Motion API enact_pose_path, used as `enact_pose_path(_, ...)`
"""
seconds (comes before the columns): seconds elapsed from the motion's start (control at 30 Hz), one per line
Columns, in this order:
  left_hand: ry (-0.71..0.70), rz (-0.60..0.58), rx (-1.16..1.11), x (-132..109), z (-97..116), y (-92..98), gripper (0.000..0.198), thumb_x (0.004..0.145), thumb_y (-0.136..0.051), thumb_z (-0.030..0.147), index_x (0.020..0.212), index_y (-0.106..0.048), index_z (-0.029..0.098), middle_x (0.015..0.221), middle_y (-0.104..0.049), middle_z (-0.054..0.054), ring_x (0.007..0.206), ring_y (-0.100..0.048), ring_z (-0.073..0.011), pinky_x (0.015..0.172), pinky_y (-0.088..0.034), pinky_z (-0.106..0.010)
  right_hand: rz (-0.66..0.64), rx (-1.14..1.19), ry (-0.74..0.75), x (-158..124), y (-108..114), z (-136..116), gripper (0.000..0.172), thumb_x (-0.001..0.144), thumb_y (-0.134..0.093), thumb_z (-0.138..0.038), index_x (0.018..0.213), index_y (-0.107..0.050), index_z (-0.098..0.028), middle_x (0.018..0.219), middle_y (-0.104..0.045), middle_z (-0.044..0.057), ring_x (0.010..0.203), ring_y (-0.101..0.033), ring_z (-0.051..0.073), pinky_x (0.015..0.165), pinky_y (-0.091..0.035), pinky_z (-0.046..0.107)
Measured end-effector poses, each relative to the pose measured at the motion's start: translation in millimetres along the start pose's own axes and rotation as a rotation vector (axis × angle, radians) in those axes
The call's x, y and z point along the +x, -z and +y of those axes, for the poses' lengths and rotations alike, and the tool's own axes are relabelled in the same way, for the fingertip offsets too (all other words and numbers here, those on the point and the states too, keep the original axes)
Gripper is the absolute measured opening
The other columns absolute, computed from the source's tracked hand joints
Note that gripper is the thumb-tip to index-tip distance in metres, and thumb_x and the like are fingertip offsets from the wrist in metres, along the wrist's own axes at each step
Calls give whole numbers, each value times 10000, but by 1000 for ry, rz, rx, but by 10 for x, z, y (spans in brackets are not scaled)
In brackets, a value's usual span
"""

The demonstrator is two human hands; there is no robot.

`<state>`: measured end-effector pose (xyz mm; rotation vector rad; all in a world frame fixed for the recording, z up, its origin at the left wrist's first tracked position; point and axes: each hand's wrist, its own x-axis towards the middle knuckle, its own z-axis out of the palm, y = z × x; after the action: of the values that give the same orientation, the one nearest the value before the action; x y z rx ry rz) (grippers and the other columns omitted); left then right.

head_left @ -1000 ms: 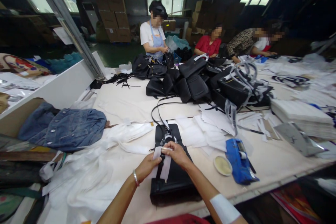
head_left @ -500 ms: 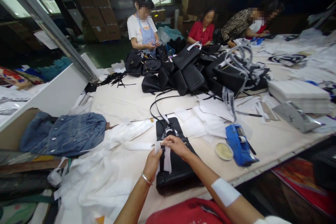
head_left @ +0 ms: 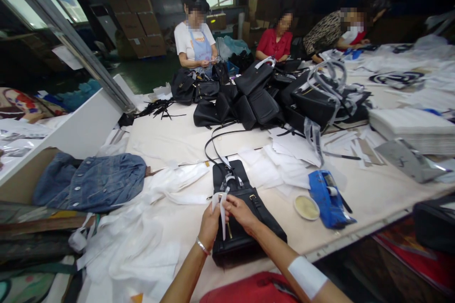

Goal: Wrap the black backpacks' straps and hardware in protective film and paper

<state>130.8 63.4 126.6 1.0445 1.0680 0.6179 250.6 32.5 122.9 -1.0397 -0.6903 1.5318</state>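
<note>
A black leather-like bag (head_left: 258,232) lies on the table in front of me, its flap and thin straps pointing away. A white tissue strip (head_left: 223,223) is folded around the bag's left buckle strap, its ends hanging down over the front. My left hand (head_left: 209,223) is closed at the left side of that strap, thumb pressed on the tissue. From the right, my right hand (head_left: 239,214) pinches the strip beside the buckle. My fingers partly cover the strap. A second gold buckle (head_left: 252,197) shows uncovered on the bag's right strap.
Several black bags (head_left: 263,104) are heaped across the table. White tissue (head_left: 135,232) spreads at left beside a denim garment (head_left: 95,181). A round tin (head_left: 306,208) and a blue tape dispenser (head_left: 329,199) sit at right. A co-worker (head_left: 196,42) stands opposite; others sit farther right.
The tissue strip, earlier spread flatter over the strap, is now folded narrower around it. My right hand has moved slightly down and right. The view has shifted a little.
</note>
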Motion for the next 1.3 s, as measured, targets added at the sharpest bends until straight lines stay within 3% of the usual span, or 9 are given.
enact_pose_path(0.2, 22, -54, 32, -33, 56, -14, 529, 788, -528, 511, 1162, -553, 137, 819, -691, -73, 635, -626, -166, 550, -460, -246, 53, -52, 7, 39, 66, -28, 290, 726, -644, -437, 843, -575, -181, 530, -521, -54, 424, -459, 99, 435, -410, 231)
enact_pose_path(0.37, -17, -209, -121, -119, 136, 8, 496, 808, -542, 428, 1205, -530, 130, 1000, -675, -110, 842, -632, -215, 751, -477, -310, 130, -161, 1, 71, 133, -40, 247, 688, -673, -385, 766, -569, -175, 603, -555, -43, 462, -458, 85, 441, -364, 204)
enact_pose_path(0.5, -142, -81, 60, -140, 95, -58, 471, 757, -622, 388, 1174, -563, 177, 1126, -638, -74, 1030, -568, -237, 896, -414, -311, 298, -392, 86, 82, 103, 50, 179, 691, -650, -340, 719, -574, -180, 631, -568, -35, 567, -509, 117, 531, -400, 224)
enact_pose_path(0.57, -172, 0, 129, -121, 34, -95, 446, 754, -615, 412, 1130, -591, 174, 1065, -658, -64, 957, -584, -227, 845, -432, -298, 382, -514, 132, 76, 90, 80, 163, 692, -642, -335, 702, -576, -187, 655, -581, -29, 613, -529, 132, 574, -413, 234)
enact_pose_path(0.63, -146, 6, 123, -94, -34, -104, 441, 769, -579, 451, 1102, -602, 163, 919, -679, -54, 774, -598, -196, 706, -457, -283, 367, -555, 113, 58, 107, 61, 174, 699, -636, -358, 732, -590, -194, 677, -599, -22, 630, -545, 143, 587, -422, 243)
enact_pose_path(0.73, -79, -35, 34, -56, -109, -64, 433, 774, -565, 472, 1058, -608, 147, 735, -639, -22, 607, -553, -143, 584, -434, -249, 184, -463, 15, 14, 192, -55, 252, 702, -649, -389, 853, -620, -189, 730, -635, -3, 657, -568, 155, 584, -430, 248)
enact_pose_path(0.87, -34, -122, -23, -24, -117, 7, 437, 778, -570, 450, 1078, -588, 133, 721, -618, -22, 585, -542, -117, 574, -428, -231, 33, -323, -23, -45, 303, -197, 363, 731, -648, -393, 1028, -620, -186, 901, -655, 31, 730, -574, 144, 567, -418, 220)
enact_pose_path(1.1, -112, -223, 133, -48, 15, 13, 409, 819, -509, 431, 1095, -580, 137, 754, -628, -30, 626, -563, -134, 606, -444, -251, 221, -322, -39, -38, 289, -110, 271, 712, -654, -418, 779, -618, -158, 601, -581, -29, 501, -493, 95, 491, -403, 212)
enact_pose_path(1.3, -179, -101, 140, -98, -40, -115, 386, 848, -468, 415, 1123, -567, 162, 920, -651, -59, 801, -598, -178, 723, -466, -284, 401, -802, 135, -96, 150, -171, 225, 780, -572, -383, 677, -560, -183, 564, -554, -30, 531, -512, 118, 527, -364, 227)
